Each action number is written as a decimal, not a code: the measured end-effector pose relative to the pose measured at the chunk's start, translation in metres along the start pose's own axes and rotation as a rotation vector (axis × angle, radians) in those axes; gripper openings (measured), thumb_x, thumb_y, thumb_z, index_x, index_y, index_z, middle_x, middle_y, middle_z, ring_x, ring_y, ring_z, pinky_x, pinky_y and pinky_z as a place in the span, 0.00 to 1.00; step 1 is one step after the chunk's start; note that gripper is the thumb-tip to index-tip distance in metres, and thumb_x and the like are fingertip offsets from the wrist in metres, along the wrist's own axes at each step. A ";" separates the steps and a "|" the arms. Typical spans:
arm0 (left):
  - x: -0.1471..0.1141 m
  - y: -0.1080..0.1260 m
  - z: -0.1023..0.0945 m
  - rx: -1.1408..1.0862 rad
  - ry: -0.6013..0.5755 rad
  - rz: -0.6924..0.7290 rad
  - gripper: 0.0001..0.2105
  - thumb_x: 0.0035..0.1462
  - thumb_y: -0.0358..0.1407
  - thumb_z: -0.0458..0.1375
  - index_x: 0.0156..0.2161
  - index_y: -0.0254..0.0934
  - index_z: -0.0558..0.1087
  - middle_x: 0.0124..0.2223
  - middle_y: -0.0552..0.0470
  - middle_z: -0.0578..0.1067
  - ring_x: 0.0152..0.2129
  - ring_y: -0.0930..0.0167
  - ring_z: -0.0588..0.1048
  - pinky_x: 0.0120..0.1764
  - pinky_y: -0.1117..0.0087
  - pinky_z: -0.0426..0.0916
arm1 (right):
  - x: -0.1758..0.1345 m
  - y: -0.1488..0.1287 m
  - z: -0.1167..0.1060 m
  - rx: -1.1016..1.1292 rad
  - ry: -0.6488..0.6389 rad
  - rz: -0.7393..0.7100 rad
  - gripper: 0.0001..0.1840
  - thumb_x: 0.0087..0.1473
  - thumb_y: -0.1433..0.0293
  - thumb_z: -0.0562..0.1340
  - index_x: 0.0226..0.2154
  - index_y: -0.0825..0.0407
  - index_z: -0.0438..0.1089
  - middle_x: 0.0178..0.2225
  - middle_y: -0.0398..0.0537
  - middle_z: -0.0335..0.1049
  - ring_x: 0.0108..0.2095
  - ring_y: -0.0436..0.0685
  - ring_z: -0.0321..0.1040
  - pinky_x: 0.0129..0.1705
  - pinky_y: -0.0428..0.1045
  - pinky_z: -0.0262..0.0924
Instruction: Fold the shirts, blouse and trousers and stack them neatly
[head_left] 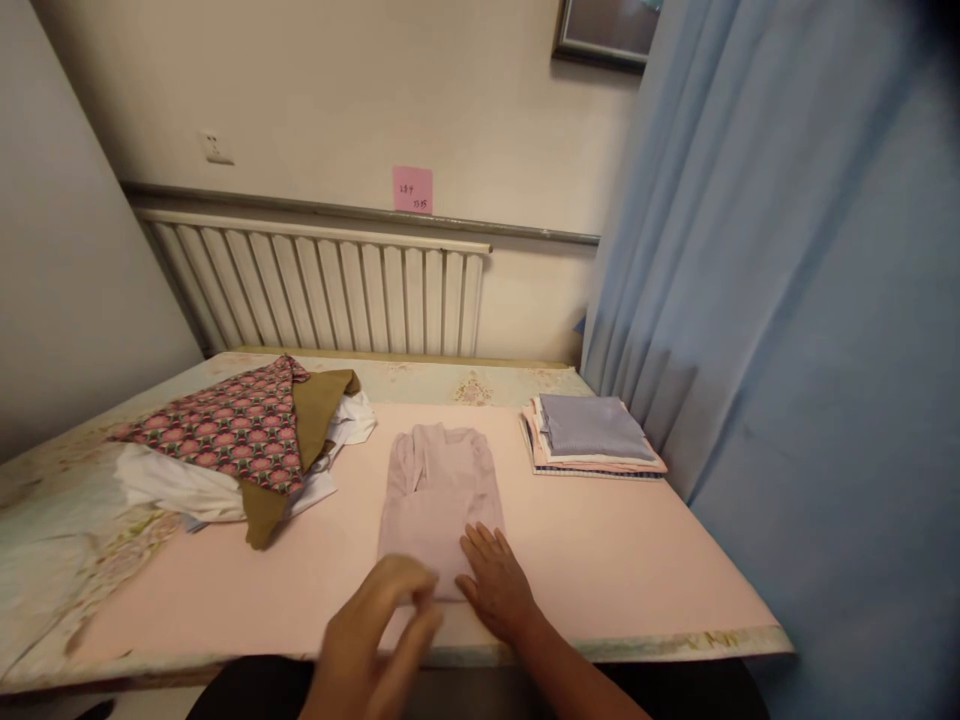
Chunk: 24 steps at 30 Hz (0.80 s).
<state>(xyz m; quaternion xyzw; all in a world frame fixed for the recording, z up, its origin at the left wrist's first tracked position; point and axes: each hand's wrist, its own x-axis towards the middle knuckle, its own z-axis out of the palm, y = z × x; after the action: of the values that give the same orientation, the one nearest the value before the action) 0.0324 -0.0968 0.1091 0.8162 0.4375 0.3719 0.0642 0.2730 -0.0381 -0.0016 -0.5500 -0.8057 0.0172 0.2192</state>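
A pale mauve garment (435, 500), folded into a long rectangle, lies in front of me. My right hand (495, 580) rests on its lower right part, flat with fingers stretched out. Over the lower left corner is my left hand (375, 620), blurred by motion. Its fingers are loosely bent with a gap to the thumb, and no cloth shows between them. That corner of the garment is hidden behind it.
A pink cloth (585, 560) covers much of the floral-edged table. At left lies a loose heap with a patterned cloth (240, 420) and an olive garment (319, 400). A folded clothes stack (596, 430) sits at right, beside a blue curtain (750, 300). A radiator (337, 290) stands behind.
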 end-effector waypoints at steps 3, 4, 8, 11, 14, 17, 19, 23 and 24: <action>0.022 -0.038 0.040 0.092 -0.086 -0.032 0.17 0.60 0.42 0.52 0.52 0.41 0.70 0.52 0.45 0.74 0.49 0.61 0.72 0.50 0.59 0.70 | -0.001 0.001 -0.001 0.018 0.001 -0.008 0.30 0.59 0.59 0.57 0.61 0.51 0.57 0.64 0.52 0.53 0.65 0.62 0.45 0.65 0.63 0.41; 0.023 -0.052 0.053 0.156 -0.120 -0.040 0.19 0.59 0.41 0.53 0.54 0.38 0.69 0.54 0.43 0.73 0.52 0.60 0.71 0.53 0.57 0.68 | -0.001 0.001 -0.002 0.028 -0.005 -0.013 0.30 0.59 0.59 0.58 0.61 0.51 0.57 0.64 0.52 0.53 0.65 0.62 0.45 0.65 0.63 0.41; 0.006 -0.092 0.082 0.351 -0.298 -0.029 0.24 0.54 0.32 0.55 0.57 0.39 0.66 0.61 0.43 0.66 0.59 0.60 0.64 0.58 0.55 0.62 | -0.009 0.007 -0.005 0.075 -0.060 -0.057 0.37 0.54 0.56 0.62 0.62 0.51 0.56 0.64 0.53 0.52 0.66 0.64 0.44 0.66 0.64 0.40; -0.005 -0.101 0.088 0.416 -0.373 -0.013 0.24 0.54 0.28 0.53 0.57 0.39 0.67 0.62 0.44 0.66 0.59 0.61 0.64 0.58 0.56 0.62 | -0.017 0.013 -0.006 0.095 -0.089 -0.089 0.39 0.51 0.57 0.64 0.62 0.51 0.55 0.64 0.53 0.53 0.65 0.63 0.45 0.66 0.64 0.40; -0.009 -0.106 0.089 0.454 -0.382 -0.004 0.24 0.55 0.26 0.50 0.57 0.37 0.67 0.61 0.43 0.67 0.58 0.62 0.65 0.57 0.58 0.63 | -0.022 0.016 -0.003 0.066 -0.076 -0.061 0.32 0.54 0.68 0.61 0.60 0.52 0.58 0.62 0.52 0.58 0.64 0.62 0.49 0.65 0.63 0.43; -0.011 -0.114 0.090 0.469 -0.343 0.001 0.28 0.53 0.19 0.45 0.57 0.38 0.68 0.60 0.45 0.68 0.57 0.65 0.67 0.56 0.61 0.64 | -0.023 0.019 0.005 0.012 -0.050 -0.042 0.32 0.49 0.80 0.57 0.58 0.53 0.61 0.60 0.53 0.61 0.63 0.62 0.52 0.64 0.64 0.47; -0.012 -0.122 0.091 0.455 -0.301 0.006 0.29 0.52 0.18 0.44 0.56 0.38 0.69 0.59 0.45 0.69 0.56 0.66 0.68 0.55 0.62 0.65 | -0.023 0.022 0.011 -0.002 -0.012 -0.043 0.35 0.46 0.83 0.55 0.57 0.52 0.63 0.59 0.53 0.63 0.62 0.61 0.54 0.63 0.63 0.50; -0.014 -0.140 0.096 0.368 -0.156 0.060 0.29 0.49 0.18 0.45 0.53 0.40 0.72 0.56 0.48 0.73 0.54 0.66 0.70 0.54 0.62 0.67 | -0.022 0.033 0.020 0.009 0.126 -0.057 0.33 0.42 0.83 0.53 0.52 0.52 0.69 0.55 0.52 0.68 0.59 0.60 0.60 0.61 0.62 0.54; -0.015 -0.144 0.097 0.338 -0.111 0.077 0.28 0.48 0.19 0.46 0.52 0.40 0.73 0.55 0.48 0.74 0.54 0.66 0.70 0.53 0.61 0.68 | -0.023 0.036 0.020 0.017 0.166 -0.065 0.31 0.43 0.83 0.53 0.50 0.52 0.70 0.54 0.53 0.69 0.57 0.60 0.62 0.59 0.61 0.57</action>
<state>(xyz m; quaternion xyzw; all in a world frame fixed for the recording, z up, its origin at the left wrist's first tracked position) -0.0046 0.0009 -0.0309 0.8509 0.4578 0.2498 -0.0640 0.3038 -0.0399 -0.0369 -0.5212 -0.8021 -0.0288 0.2901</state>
